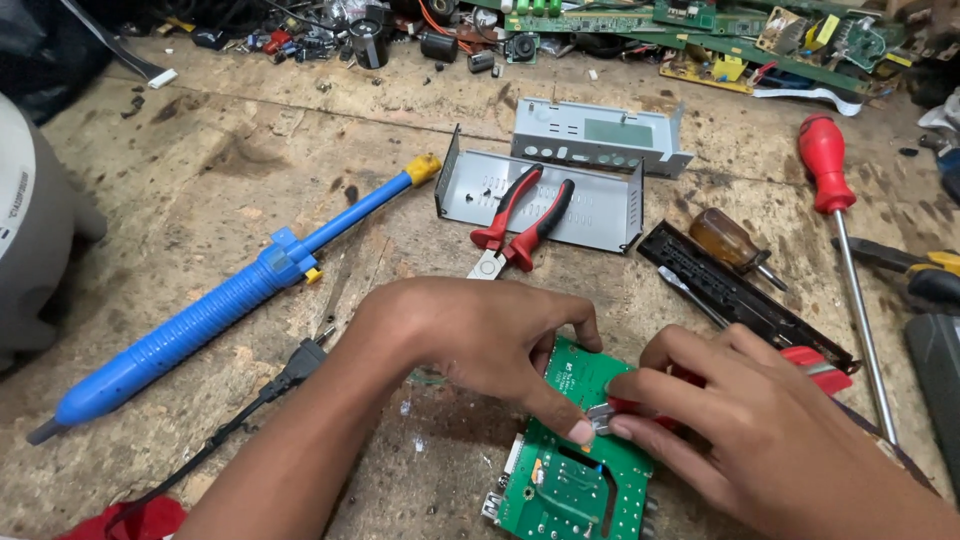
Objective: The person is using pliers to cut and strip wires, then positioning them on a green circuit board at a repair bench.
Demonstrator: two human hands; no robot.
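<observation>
A green circuit board (570, 480) lies on the worn wooden bench near the front edge. My left hand (480, 335) rests over its upper left part, thumb and fingers pinching a small metal part (600, 418) on the board. My right hand (740, 420) comes in from the right and grips a red-handled tool (820, 365), its tip meeting that same metal part. The tool's tip is mostly hidden by my fingers.
Red-handled pliers (520, 220) lie on a grey metal cover (590, 205), another metal casing (600, 135) behind it. A blue desoldering pump (230, 300) lies left, a black plug and cord (290, 375) near my left arm. Screwdrivers (835, 190) and a black plastic strip (740, 295) lie right. Circuit boards and parts (700, 40) litter the back.
</observation>
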